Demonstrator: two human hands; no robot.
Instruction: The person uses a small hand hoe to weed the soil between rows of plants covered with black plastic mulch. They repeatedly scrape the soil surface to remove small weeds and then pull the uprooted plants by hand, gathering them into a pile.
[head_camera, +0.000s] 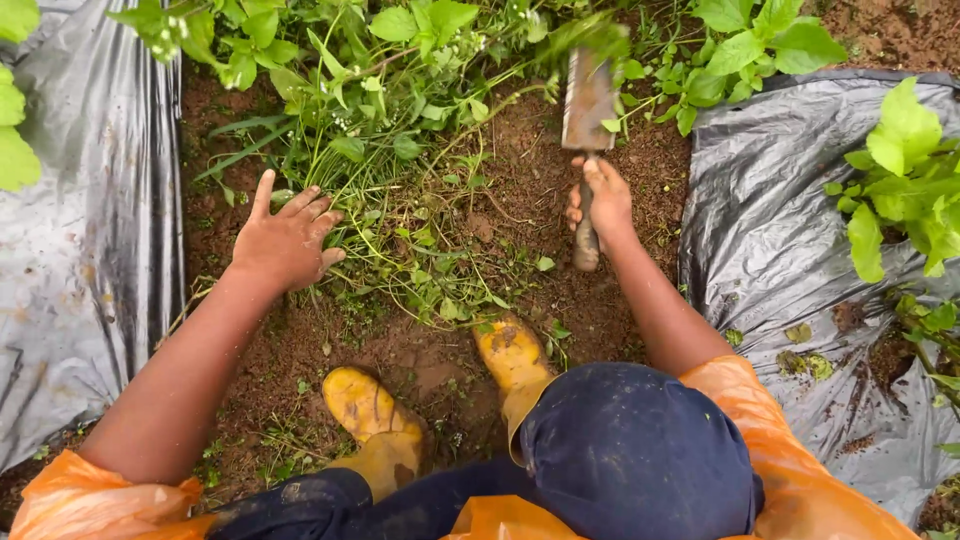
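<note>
Weeding step under way: right hand fist-grips blade, raised over weeds in soil furrow. Left hand spread flat, holding nothing, touching stems. Next likely needs a low chop at roots.

I look down on a strip of soil running from six to twelve o'clock between two plastic sheets, one sheet at nine o'clock, the other sheet at three. Weeds crowd the strip toward twelve. My left hand lies on the weeds at ten o'clock; my right hand at one o'clock grips a trowel, blade pointing to twelve. Two boots stand on the soil at six.
</note>
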